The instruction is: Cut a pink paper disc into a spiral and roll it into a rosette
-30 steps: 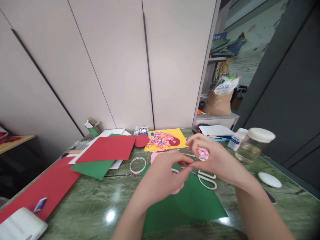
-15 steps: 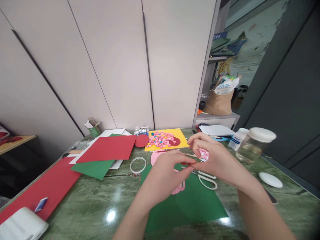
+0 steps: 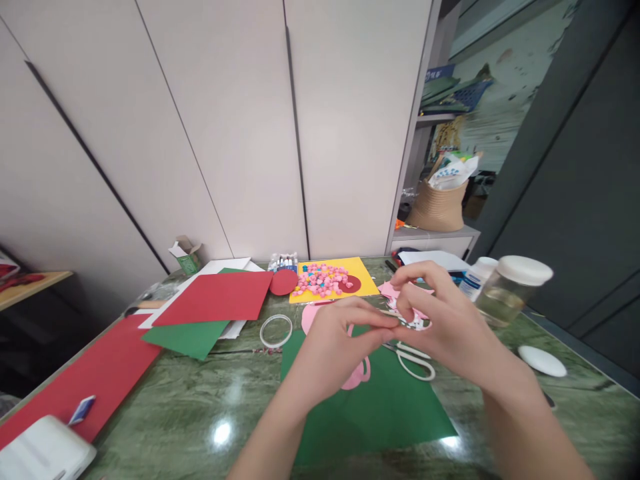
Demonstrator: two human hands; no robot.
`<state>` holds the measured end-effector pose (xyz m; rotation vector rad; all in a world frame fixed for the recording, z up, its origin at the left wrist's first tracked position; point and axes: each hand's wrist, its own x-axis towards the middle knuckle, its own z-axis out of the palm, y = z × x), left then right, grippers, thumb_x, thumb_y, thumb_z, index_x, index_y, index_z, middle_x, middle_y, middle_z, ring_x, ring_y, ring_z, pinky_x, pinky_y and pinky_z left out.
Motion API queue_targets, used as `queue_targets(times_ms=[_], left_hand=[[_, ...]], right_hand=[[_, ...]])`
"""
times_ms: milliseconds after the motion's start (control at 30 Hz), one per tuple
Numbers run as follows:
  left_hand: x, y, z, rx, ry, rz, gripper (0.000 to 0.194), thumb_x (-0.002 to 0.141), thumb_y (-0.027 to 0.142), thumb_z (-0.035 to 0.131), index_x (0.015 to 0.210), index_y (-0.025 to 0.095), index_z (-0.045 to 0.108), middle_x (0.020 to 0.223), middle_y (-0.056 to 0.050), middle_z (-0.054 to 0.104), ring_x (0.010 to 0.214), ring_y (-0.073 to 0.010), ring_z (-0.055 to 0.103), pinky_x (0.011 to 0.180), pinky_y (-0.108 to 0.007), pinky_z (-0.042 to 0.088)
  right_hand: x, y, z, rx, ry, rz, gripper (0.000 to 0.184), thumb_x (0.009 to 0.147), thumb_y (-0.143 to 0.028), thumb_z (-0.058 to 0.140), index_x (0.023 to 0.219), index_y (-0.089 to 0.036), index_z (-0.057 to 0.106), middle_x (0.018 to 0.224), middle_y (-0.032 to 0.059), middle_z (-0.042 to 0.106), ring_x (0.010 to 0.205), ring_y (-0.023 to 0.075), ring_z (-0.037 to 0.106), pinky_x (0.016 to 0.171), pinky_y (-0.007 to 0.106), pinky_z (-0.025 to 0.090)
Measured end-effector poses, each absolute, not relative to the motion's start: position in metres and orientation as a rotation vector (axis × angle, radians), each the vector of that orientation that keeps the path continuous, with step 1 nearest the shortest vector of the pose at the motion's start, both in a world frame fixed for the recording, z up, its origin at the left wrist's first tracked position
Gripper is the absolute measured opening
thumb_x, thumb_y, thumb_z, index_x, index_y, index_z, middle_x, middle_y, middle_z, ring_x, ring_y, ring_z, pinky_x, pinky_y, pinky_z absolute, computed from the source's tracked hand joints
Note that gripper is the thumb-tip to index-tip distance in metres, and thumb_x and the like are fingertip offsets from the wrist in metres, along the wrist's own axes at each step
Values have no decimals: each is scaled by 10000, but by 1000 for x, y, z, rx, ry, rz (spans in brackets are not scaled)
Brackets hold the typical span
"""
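Note:
My left hand (image 3: pixel 334 345) and my right hand (image 3: pixel 440 320) meet above the table, fingertips pinched together on a small pink paper piece (image 3: pixel 406 308). Under them lies a green paper sheet (image 3: pixel 380 407) with a pink cut-out shape (image 3: pixel 357 377) on it. White-handled scissors (image 3: pixel 415 360) lie on the sheet's right side, just below my right hand. Behind the hands a yellow sheet (image 3: pixel 363 283) carries a heap of small pink paper bits (image 3: pixel 323 278) and a dark red disc.
Red sheets (image 3: pixel 215 295) and a green sheet (image 3: pixel 187 337) lie at the left, with a white ring (image 3: pixel 275 329) beside them. A lidded glass jar (image 3: pixel 510 288), a small white bottle (image 3: pixel 475 276) and a white lid (image 3: pixel 543 360) stand at the right. A woven basket (image 3: pixel 437 207) sits behind.
Both hands have risen slightly and shifted right; the pink piece between the fingers shows more. The pink cut-out on the green sheet is more exposed.

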<state>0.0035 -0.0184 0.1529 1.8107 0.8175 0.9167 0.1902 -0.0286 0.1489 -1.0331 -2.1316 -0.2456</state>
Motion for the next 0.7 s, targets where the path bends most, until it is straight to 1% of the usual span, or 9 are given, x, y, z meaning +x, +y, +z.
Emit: queue_targets(times_ms=[100, 233, 300, 433, 567, 700], left_hand=[[1, -16, 153, 1818, 756, 863, 108, 775, 213, 666, 821, 244, 759, 878, -23, 711, 885, -170, 627, 808, -298, 483], [-3, -12, 154, 1854, 718, 824, 98, 774, 206, 660, 797, 226, 753, 818, -25, 717, 844, -173, 624, 774, -297, 480], [-4, -10, 154, 1850, 716, 825, 103, 785, 203, 642, 792, 209, 744, 830, -29, 719, 831, -167, 624, 767, -289, 476], [-3, -6, 154, 1778, 738, 915, 137, 824, 209, 587, 796, 193, 721, 891, -32, 719, 840, -147, 629, 755, -263, 476], [-2, -4, 154, 1688, 814, 1061, 115, 817, 217, 598, 811, 198, 711, 872, -21, 718, 817, -139, 636, 755, -260, 483], [-1, -4, 152, 1642, 838, 1121, 114, 819, 223, 598, 841, 203, 708, 869, -23, 714, 810, -140, 637, 751, -267, 491]], right_hand=[[191, -32, 149, -988, -2201, -231, 258, 781, -125, 613, 750, -224, 377, 1063, 66, 484, 948, 226, 519, 736, 337, 431], [188, -35, 150, -968, -2253, -204, 227, 835, -165, 587, 782, -229, 376, 1048, 68, 491, 973, 223, 530, 740, 328, 442], [186, -34, 150, -977, -2252, -173, 243, 851, -185, 582, 768, -228, 357, 1034, 63, 491, 979, 219, 535, 751, 328, 449], [184, -30, 150, -1015, -2195, -61, 285, 830, -164, 612, 736, -223, 350, 992, 40, 493, 909, 183, 554, 733, 306, 463], [186, -29, 153, -1004, -2108, 5, 306, 816, -161, 633, 691, -217, 359, 919, 21, 510, 825, 161, 560, 683, 286, 463], [185, -29, 155, -1005, -2009, 30, 312, 829, -186, 630, 665, -214, 366, 897, 17, 522, 831, 162, 555, 687, 287, 455]])
